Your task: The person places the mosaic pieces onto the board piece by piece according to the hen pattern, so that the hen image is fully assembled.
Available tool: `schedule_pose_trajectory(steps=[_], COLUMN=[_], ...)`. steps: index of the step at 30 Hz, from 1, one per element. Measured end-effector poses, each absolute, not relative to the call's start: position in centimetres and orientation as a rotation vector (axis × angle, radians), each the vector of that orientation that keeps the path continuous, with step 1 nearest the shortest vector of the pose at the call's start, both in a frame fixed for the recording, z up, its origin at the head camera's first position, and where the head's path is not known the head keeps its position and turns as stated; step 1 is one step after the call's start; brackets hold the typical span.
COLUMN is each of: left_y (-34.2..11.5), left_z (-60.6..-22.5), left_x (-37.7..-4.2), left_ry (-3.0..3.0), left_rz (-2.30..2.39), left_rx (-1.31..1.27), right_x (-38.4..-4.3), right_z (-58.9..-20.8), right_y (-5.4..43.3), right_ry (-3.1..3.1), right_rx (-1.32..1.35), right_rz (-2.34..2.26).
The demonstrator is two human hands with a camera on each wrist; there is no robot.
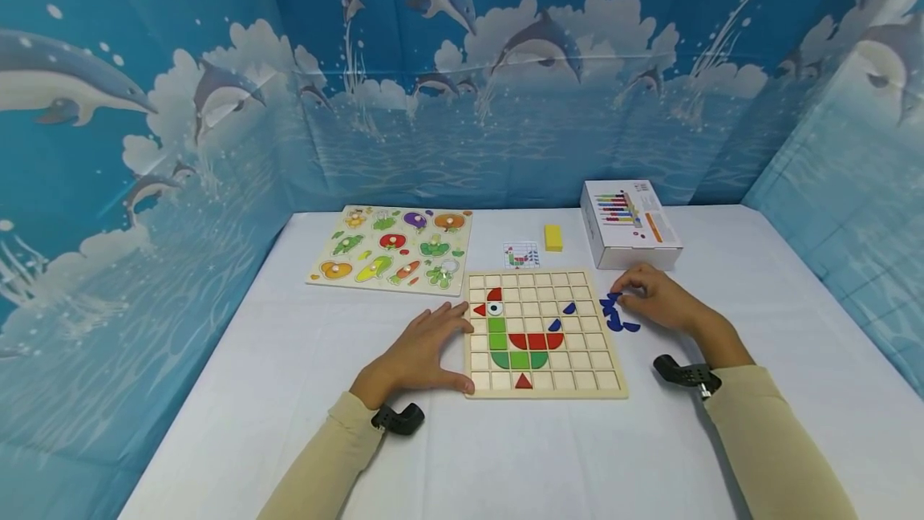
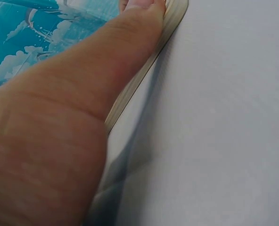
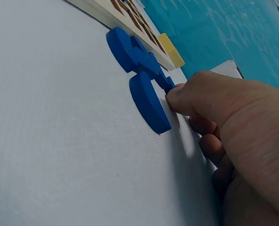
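Observation:
A wooden grid board (image 1: pixel 599 382) lies on the table, with red, green, blue and white pieces forming a bird-like figure. My left hand (image 1: pixel 426 347) rests at its left edge, thumb and fingers spread; in the left wrist view the thumb (image 2: pixel 125 42) touches the board's rim (image 2: pixel 175 19). Right of the board is a small heap of blue puzzle pieces (image 1: pixel 613 319). My right hand (image 1: pixel 664 303) is at the heap's far side, pinching one blue piece (image 3: pixel 168 84) between thumb and fingertips. That piece is mostly hidden by the fingers.
Behind the board lie a small pattern card (image 1: pixel 521 254) and a yellow block (image 1: pixel 553 237). A white box (image 1: pixel 631 223) stands at the back right. A vegetable puzzle board (image 1: pixel 393 251) lies at the back left. Dolphin-print cloth (image 1: pixel 462 143) encloses the table.

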State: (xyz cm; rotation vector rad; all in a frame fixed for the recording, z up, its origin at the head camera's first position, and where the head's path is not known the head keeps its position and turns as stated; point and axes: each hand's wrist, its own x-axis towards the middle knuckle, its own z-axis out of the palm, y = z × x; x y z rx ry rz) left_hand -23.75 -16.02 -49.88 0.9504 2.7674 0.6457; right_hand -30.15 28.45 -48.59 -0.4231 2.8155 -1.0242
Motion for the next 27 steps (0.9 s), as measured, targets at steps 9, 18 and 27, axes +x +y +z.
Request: schedule_pose_trajectory(steps=[9,18,27], left_y=[-16.0,-15.9,-16.0], left_z=[-49.9,-49.8,-50.0], left_x=[-23.8,-23.7,-23.9], left_ry=[2.76,2.752,2.758], left_rz=[0.66,0.653,0.657], left_rx=[0.945,0.933,0.947], right_x=[-29.9,-29.6,-29.6], right_z=[-48.4,-48.2,-48.0], right_y=[28.7,28.4,26.5], right_ry=[2.818,2.811,2.794], right_rx=[-0.478,-0.533,-0.695], right_rz=[-1.062,-1.075,-1.073])
